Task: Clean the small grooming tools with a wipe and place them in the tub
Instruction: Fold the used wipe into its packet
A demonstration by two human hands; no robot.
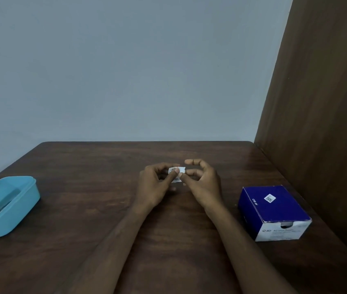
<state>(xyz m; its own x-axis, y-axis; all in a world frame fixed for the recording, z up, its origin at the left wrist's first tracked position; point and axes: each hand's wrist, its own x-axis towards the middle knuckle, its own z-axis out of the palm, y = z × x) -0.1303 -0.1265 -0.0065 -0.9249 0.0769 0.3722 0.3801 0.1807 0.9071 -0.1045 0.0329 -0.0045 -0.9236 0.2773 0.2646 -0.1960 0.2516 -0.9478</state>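
White foil-paper was what the two hands held between them: a small wipe sachet (pixel 176 174), pinched above the middle of the dark wooden table (pixel 104 209). It looked almost weightless, thin and limp, likely slick on its printed face, so a firm pinch near an edge would serve better than a flat hold; tearing would probably call for both grips close together at one border. The left hand (pixel 153 185) had thumb and curled fingers closed on the sachet's left side. The right hand (pixel 202 183) pinched the right edge with its thumb and a lower finger, while its upper fingers arched clear above the packet, touching nothing. Both forearms reached forward from the near edge, wrists slightly raised off the wood, palms turned toward each other.

Well to the left of the grip stood the blue tub (pixel 20 200), open-topped (its inside too dim to read for contents). Well to the right sat the blue-and-white swab box (pixel 274 213), an opening at its near face. No grooming tool could be made out anywhere on the table
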